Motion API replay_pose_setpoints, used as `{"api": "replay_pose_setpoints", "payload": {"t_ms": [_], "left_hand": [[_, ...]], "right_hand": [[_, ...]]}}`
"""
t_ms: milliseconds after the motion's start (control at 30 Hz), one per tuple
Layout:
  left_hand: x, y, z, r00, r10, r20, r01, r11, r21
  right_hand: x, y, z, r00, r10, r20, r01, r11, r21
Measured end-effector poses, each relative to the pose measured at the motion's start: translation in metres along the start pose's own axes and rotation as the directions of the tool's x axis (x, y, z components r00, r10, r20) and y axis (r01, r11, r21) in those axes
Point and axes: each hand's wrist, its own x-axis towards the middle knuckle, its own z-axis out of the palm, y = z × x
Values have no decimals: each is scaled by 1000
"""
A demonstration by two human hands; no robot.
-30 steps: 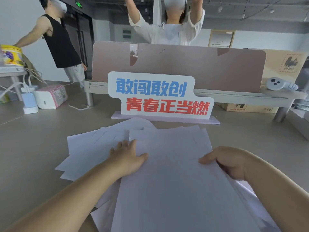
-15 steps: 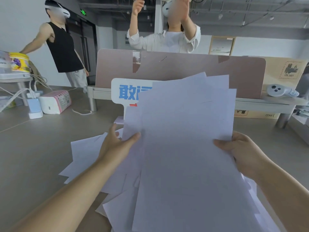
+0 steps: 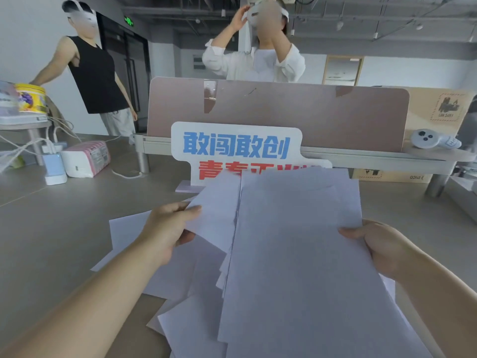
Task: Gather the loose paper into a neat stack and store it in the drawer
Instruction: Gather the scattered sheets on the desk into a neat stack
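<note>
Left hand (image 3: 167, 228) and right hand (image 3: 382, 246) each pinched an edge of the paper (image 3: 296, 254) — thumbs on top, fingers curled beneath — sheets uneven.

Pinch grips: left hand (image 3: 169, 228), right hand (image 3: 382, 248)

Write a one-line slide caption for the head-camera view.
Left hand and right hand grip an uneven sheaf of paper above scattered sheets on the desk.
</note>
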Motion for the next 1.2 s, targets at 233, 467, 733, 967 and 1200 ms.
{"api": "replay_pose_setpoints", "payload": {"t_ms": [233,467,733,967,1200], "left_hand": [[-8,-3,14,939,-206,275,271,936,-225],[-3,-8,13,982,-140,125,149,986,-69],[-4,12,-14,947,-274,166,266,961,69],[-20,3,19,905,-319,283,293,947,131],[-30,-8,32,927,-261,268,141,907,397]], "right_hand": [[2,-1,5,1000,-6,29,3,992,124],[-2,-4,8,994,-51,-96,49,999,-24],[-12,-18,-22,998,-57,-5,57,991,122],[-9,2,24,994,38,98,-40,999,14],[-7,13,42,997,-17,-74,7,992,-128]]}}
